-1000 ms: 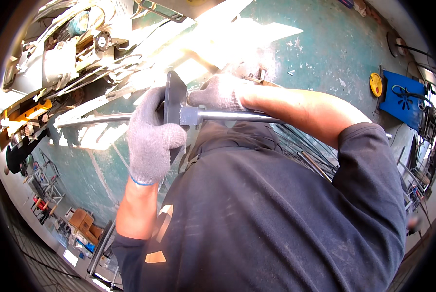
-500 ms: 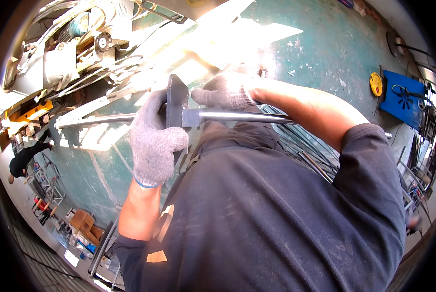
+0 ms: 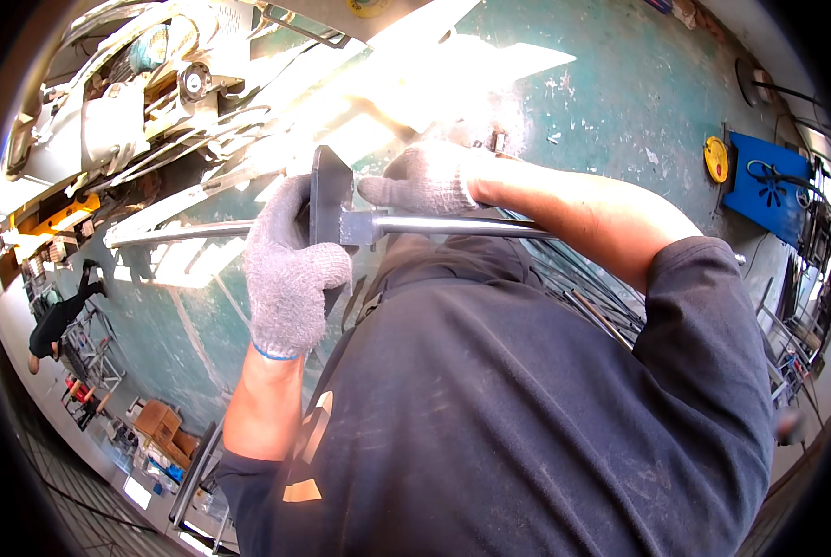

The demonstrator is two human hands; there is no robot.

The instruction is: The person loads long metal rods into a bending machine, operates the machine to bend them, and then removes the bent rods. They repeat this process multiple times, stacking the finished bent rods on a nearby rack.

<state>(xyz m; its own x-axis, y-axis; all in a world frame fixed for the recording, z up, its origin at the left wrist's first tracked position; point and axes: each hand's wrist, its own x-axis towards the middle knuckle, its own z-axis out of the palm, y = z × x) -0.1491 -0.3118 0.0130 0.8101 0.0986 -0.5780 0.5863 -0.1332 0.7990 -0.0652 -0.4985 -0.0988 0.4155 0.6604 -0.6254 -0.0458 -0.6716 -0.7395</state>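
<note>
My left hand [image 3: 287, 269], in a grey knit glove, is closed around the edge of a dark flat metal plate [image 3: 330, 197]. The plate stands on edge, with a short square metal block [image 3: 360, 227] against its right face. From the block a shiny metal bar [image 3: 462, 225] runs right, passing below my right forearm. My right hand [image 3: 425, 178], gloved too, is just right of the plate and above the bar. Its fingers are curled, and its thumb points at the plate, a small gap apart. What lies inside those fingers is hidden.
Another metal bar [image 3: 179, 232] lies left of my left hand. Machinery with cables [image 3: 114, 125] fills the upper left. Long metal rods [image 3: 592, 302] lie behind my right side. A blue panel [image 3: 770, 190] stands far right. Another person [image 3: 63, 320] is at the far left.
Both hands, the plate and the block have shifted slightly left. My left hand keeps its grip on the plate. The person at the far left has changed position.
</note>
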